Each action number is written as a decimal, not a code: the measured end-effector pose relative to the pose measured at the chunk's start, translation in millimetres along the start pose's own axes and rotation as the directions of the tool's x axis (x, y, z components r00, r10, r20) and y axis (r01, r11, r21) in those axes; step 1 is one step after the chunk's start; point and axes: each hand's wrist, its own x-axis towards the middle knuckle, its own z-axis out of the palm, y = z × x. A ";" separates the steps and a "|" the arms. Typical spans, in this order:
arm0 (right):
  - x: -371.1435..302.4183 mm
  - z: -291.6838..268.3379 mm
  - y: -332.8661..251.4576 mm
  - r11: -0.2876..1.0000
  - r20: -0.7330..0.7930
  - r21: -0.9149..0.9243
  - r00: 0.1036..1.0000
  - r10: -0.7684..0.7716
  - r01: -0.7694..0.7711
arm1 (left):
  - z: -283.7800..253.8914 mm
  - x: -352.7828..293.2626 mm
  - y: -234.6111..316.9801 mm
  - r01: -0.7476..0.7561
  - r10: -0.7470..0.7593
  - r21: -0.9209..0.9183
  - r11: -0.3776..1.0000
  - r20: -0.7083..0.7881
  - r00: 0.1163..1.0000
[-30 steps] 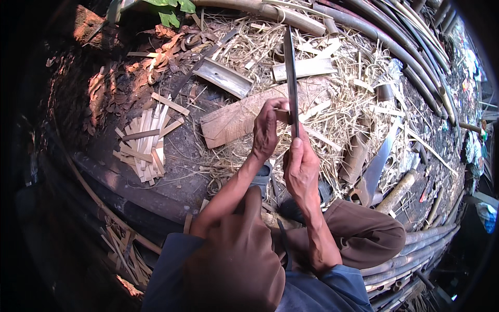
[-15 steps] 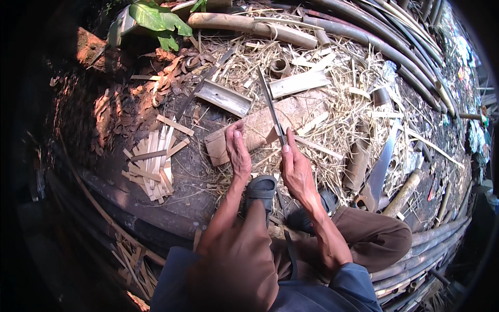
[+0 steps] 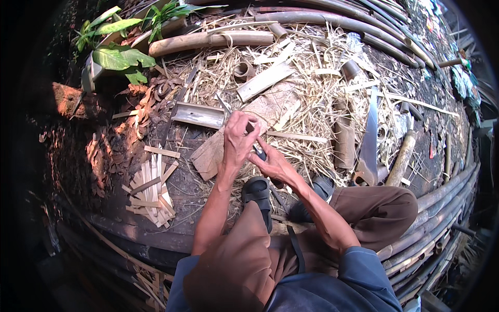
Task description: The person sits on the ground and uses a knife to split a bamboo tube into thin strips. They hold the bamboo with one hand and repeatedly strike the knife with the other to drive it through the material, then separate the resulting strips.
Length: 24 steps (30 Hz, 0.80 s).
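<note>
My right hand (image 3: pixel 274 165) is closed around the dark handle of a long knife. Part of the narrow blade (image 3: pixel 223 102) shows beyond my left hand, pointing up and left, with its middle stretch hidden. My left hand (image 3: pixel 239 139) sits just left of the right one, its fingers curled in over the blade. What those fingers grip is hidden. Below both hands lies a wooden plank (image 3: pixel 208 156) among bamboo shavings, between the hands and a half-split bamboo piece (image 3: pixel 200 115).
A pile of bamboo slats (image 3: pixel 153 195) lies at the left. At the right are a handsaw (image 3: pixel 369 140) and a bamboo tube (image 3: pixel 344 140). Long bamboo poles (image 3: pixel 338 21) run across the back. My sandalled foot (image 3: pixel 256 192) is close below the hands.
My left hand has moved in to meet the right hand and its fingers have curled. The knife has tilted to the left, and the view has shifted.
</note>
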 end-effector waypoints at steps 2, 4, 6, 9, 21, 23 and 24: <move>-3.5 -2.0 2.9 0.996 0.010 0.080 0.999 0.041 -0.042 | 0.4 4.8 10.0 0.082 -0.086 -0.038 0.996 -0.127 0.988; -0.8 -12.7 -7.5 0.993 0.037 0.070 0.995 0.097 -0.100 | -0.4 14.4 8.5 0.197 -0.202 -0.050 0.979 -0.151 0.968; 5.7 -15.0 -3.9 0.990 0.008 -0.043 0.991 0.136 -0.135 | 2.5 17.9 9.0 0.050 -0.051 -0.016 0.999 -0.088 0.995; 12.9 -12.8 10.6 0.996 -0.039 -0.075 0.998 0.043 -0.046 | 4.3 15.8 6.3 0.099 -0.102 -0.041 0.994 -0.074 0.992; 13.7 -4.6 17.6 0.967 -0.125 -0.255 0.992 -0.024 -0.009 | 16.4 21.4 4.7 0.268 -0.275 -0.060 0.961 -0.213 0.938; 14.7 -0.1 13.7 0.963 -0.116 -0.271 0.993 -0.031 -0.002 | 10.1 17.9 3.4 0.303 -0.312 -0.071 0.950 -0.213 0.926; 15.8 2.1 11.6 0.960 -0.111 -0.278 0.993 -0.035 0.002 | 8.9 16.9 0.7 0.302 -0.322 -0.131 0.944 -0.183 0.929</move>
